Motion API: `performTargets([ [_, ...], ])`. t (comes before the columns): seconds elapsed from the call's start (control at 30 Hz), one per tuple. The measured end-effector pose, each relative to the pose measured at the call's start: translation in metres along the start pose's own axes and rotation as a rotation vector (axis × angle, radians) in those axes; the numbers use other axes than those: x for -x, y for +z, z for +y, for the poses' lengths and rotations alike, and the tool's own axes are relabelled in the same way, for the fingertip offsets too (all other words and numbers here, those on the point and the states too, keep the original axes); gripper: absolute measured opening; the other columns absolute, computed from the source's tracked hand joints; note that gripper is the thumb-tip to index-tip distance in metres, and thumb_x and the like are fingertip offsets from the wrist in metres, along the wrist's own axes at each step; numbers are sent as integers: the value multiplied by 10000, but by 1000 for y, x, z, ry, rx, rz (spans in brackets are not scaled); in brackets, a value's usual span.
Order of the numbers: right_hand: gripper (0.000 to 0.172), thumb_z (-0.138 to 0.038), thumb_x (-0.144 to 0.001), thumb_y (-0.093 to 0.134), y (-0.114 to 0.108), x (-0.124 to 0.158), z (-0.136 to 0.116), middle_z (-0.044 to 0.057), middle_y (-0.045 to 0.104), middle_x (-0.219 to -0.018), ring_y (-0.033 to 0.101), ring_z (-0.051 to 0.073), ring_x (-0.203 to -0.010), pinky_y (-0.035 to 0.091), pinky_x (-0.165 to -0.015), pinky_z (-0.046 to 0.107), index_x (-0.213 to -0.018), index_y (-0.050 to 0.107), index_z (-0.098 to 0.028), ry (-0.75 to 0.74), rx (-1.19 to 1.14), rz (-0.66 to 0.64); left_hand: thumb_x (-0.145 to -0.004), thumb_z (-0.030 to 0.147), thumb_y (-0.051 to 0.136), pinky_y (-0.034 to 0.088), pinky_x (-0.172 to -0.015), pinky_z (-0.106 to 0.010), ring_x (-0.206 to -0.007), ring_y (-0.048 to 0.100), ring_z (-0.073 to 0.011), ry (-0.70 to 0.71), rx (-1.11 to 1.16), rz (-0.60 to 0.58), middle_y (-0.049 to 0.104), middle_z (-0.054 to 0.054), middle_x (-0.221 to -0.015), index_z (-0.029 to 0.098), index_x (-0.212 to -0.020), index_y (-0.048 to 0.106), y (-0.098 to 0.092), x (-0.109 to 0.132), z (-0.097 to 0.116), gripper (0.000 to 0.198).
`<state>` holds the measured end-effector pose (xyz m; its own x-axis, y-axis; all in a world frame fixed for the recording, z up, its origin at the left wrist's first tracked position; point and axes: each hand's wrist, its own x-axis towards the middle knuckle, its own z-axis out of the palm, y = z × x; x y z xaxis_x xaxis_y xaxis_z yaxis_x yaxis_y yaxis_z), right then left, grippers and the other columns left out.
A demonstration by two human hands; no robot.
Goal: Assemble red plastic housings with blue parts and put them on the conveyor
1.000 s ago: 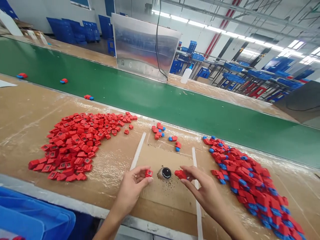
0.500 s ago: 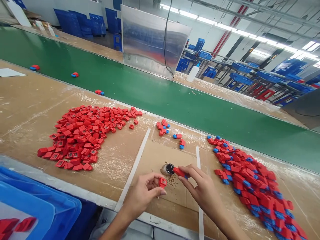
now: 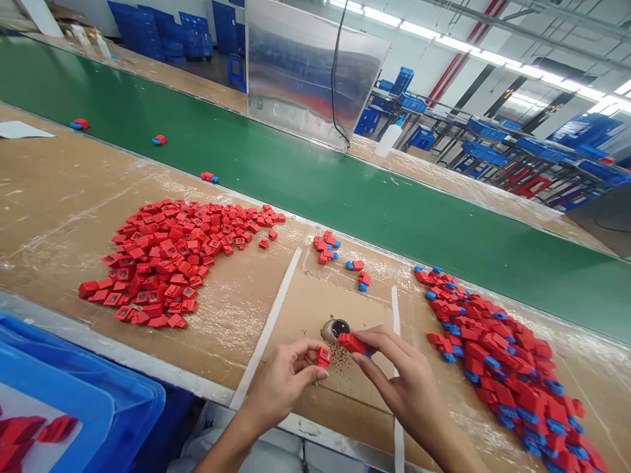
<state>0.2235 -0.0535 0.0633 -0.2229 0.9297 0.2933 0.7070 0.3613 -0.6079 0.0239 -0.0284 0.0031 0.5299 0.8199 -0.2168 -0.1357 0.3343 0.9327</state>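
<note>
My left hand (image 3: 283,381) pinches a small red cap (image 3: 323,357) between thumb and fingers. My right hand (image 3: 401,378) grips a red-and-blue piece (image 3: 352,343) and holds its tip just beside a small round dark pot (image 3: 338,329) set in the cardboard. A large pile of red caps (image 3: 172,259) lies to the left. A long pile of red-and-blue pieces (image 3: 497,368) lies to the right. A few joined pieces (image 3: 328,247) sit behind the pot, near the belt's edge.
A green conveyor belt (image 3: 345,190) runs behind the cardboard-covered bench, carrying three red-and-blue pieces (image 3: 209,177) at far left. A blue bin (image 3: 73,407) holding red parts sits at lower left. A metal panel (image 3: 305,72) with a cable stands beyond the belt.
My right hand brought its red-and-blue piece to the pot, and my left hand drew the red cap back toward me and slightly right. The camera view shifted, showing more of the blue bin.
</note>
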Motion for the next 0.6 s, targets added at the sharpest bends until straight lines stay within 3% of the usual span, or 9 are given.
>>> performTargets([
  [0.37, 211, -213, -922, 555, 17, 9, -4, 66, 648, -954, 630, 172, -844, 503, -732, 259, -1128, 604, -207, 47, -73, -104, -795, 144, 616, 457, -774, -268, -846, 601, -178, 17, -5, -57, 677, -32, -865, 183, -1083, 689, 1, 1, 2, 300],
  [0.6, 168, -210, -943, 511, 20, 18, -6, 58, 609, -907, 611, 161, -794, 491, -697, 252, -1073, 617, -210, 58, -64, -158, -804, 179, 612, 447, -736, -253, -821, 603, -179, -6, -87, -84, 686, -36, -848, 177, -1090, 692, -1, 4, 4, 297],
])
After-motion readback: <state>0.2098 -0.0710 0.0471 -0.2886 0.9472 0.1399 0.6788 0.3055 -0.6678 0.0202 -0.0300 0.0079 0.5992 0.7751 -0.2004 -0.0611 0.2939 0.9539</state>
